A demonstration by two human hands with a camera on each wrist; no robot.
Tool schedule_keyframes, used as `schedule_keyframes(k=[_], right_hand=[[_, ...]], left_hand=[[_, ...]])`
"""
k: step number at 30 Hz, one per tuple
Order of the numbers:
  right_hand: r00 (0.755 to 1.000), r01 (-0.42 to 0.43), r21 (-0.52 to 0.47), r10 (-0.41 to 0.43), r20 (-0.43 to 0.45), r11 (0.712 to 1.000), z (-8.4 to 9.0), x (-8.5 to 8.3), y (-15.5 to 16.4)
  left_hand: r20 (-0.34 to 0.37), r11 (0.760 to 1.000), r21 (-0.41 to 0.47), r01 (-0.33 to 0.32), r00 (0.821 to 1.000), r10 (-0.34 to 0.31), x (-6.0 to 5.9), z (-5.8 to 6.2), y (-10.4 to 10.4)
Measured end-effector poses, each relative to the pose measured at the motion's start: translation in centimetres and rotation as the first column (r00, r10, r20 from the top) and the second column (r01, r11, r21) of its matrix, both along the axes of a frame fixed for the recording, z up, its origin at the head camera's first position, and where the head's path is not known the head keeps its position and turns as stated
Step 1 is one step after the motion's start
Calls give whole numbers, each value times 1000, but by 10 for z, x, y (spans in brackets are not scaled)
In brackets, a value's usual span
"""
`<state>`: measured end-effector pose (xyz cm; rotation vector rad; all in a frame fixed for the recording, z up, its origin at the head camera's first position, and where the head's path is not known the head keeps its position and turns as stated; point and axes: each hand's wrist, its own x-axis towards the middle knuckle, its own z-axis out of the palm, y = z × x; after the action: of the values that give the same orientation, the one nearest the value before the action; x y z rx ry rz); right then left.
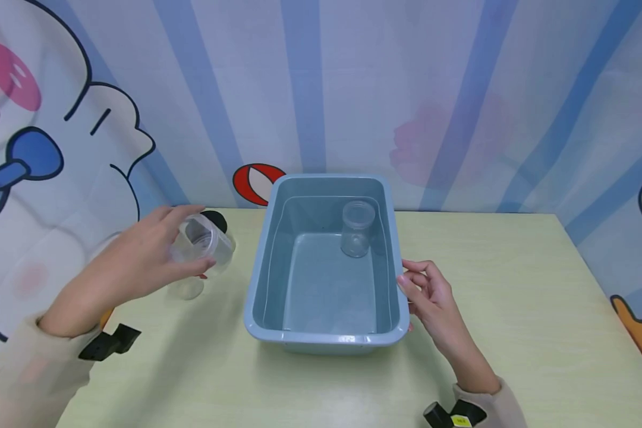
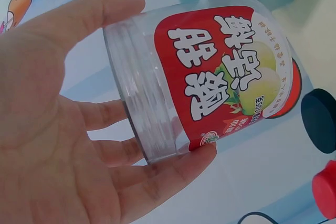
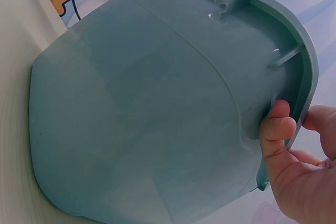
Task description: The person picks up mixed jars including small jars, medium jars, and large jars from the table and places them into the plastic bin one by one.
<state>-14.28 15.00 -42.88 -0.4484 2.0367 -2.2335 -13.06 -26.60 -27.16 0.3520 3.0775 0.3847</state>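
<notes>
- My left hand (image 1: 139,267) grips a clear plastic jar (image 1: 200,244) with a red label, held tilted above the table (image 1: 513,309), near its far left corner and well left of the basin.
- My right hand (image 1: 430,297) holds the right rim of the blue-grey basin (image 1: 267,261), fingers curled over the edge and thumb under it.
- The basin sits in the middle of the table toward its far edge, holding water and a second clear jar (image 1: 357,229).
- A black lid (image 1: 216,219) lies just behind the jar I hold.
- To do this well, I judge I should keep the basin steadied, bring the jar over the left rim mouth-low, and ease it in slowly so nothing splashes.
</notes>
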Motion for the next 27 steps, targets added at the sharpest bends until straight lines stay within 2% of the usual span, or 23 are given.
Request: schedule_keyframes(k=[10,20,27], right_hand=[[1000,1,0,-1,0,1000,-1,0,0],[1000,4,15,-4,-2,1000,2,1,-2],[1000,-6,-5,6,-2,1000,1,1,-3]], left_hand=[[-26,999,16,34,999,-33,-6,6,10],[-20,1000,7,30,999,-30,-7,11,13],[-43,999,0,36,998,-36,-8,14,16]])
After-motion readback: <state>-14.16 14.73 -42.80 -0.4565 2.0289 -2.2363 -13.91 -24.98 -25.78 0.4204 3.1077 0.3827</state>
